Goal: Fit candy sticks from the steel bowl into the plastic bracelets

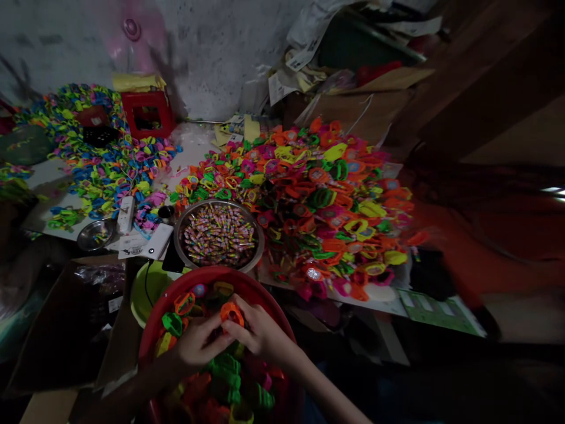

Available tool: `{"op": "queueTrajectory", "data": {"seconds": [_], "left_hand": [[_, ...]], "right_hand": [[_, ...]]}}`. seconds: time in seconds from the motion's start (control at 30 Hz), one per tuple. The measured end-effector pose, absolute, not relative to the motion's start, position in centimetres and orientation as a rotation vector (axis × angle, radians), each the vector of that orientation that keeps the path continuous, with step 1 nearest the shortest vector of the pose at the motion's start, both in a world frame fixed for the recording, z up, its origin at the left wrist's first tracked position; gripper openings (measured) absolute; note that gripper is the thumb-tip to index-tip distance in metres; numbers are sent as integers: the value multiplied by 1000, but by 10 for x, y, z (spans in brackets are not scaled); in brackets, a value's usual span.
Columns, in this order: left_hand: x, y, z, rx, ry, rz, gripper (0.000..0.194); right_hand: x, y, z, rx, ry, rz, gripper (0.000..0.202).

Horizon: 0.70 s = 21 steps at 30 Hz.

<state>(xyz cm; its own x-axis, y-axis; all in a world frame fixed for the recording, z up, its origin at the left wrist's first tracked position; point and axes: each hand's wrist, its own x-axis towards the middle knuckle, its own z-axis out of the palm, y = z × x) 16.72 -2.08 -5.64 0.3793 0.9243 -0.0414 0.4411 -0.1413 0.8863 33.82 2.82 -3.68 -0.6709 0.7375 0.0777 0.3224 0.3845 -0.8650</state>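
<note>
An orange toy watch [232, 315] is held between my two hands, above a red tub [152, 318]. My left hand [203, 340] grips it from the left side, fingers closed. From the right, my right hand [258, 330] has its fingers and thumb wrapped round the same watch. Green, yellow, orange and pink toy watches [227, 377] lie in the tub below. Just beyond the tub is a round metal bowl [178, 235] filled with small wrapped candies [218, 235].
A large pile of bright toy watches [339, 206] covers the table's right part. Blue and green pieces [101, 171] are heaped at the left, near a red stool [148, 115]. An open cardboard box [66, 324] stands left of a green basin [141, 294].
</note>
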Motion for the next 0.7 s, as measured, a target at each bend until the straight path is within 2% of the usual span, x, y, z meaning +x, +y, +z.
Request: {"op": "queueTrajectory", "data": {"seconds": [0.27, 0.37, 0.53, 0.7], "left_hand": [[167, -24, -59, 1644, 1167, 729, 41], [162, -21, -67, 1631, 1193, 579, 34], [146, -15, -69, 1712, 1280, 340, 31], [123, -12, -65, 1673, 1449, 468, 24]], "right_hand": [[336, 26, -40, -913, -2104, 1259, 37], [339, 35, -42, -903, -2200, 1306, 33], [353, 61, -49, -896, -2474, 1572, 25], [394, 100, -35, -888, -2474, 1514, 25]]}}
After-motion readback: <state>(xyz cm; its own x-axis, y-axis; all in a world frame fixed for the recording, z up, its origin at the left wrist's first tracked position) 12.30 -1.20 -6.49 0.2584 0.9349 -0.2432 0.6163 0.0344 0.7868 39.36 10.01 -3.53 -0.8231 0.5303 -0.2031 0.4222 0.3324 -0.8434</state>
